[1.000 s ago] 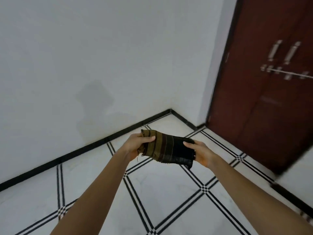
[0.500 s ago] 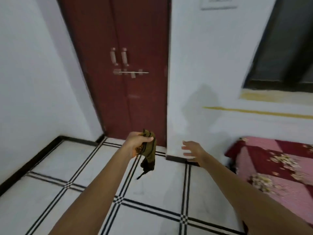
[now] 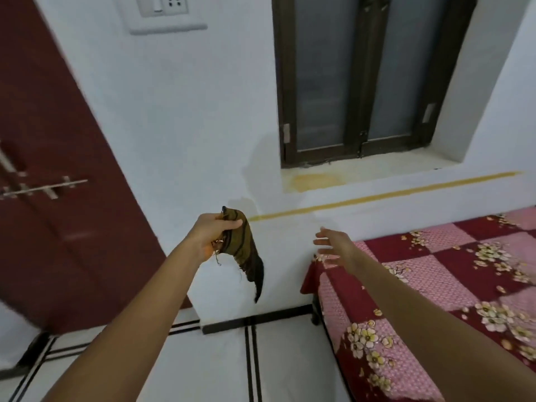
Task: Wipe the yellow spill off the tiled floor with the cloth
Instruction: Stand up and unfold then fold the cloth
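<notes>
My left hand (image 3: 213, 232) is raised in front of the wall and grips an olive and black striped cloth (image 3: 246, 253), which hangs down limp from my fist. My right hand (image 3: 333, 245) is held out beside it with its fingers spread and nothing in it. A strip of white tiled floor (image 3: 220, 369) with black double lines shows at the bottom. No yellow spill shows on the visible floor. A yellow stain (image 3: 314, 181) lies on the window sill and a yellow stripe (image 3: 385, 195) runs along the wall.
A dark red double door (image 3: 52, 175) with a metal latch stands on the left. A bed (image 3: 441, 294) with a red and pink flowered cover fills the right. A dark-framed window (image 3: 362, 76) is set in the white wall above.
My right hand has let go of the cloth, which now hangs from my left hand alone. My view has swung right, from the corner past the door to the window and bed.
</notes>
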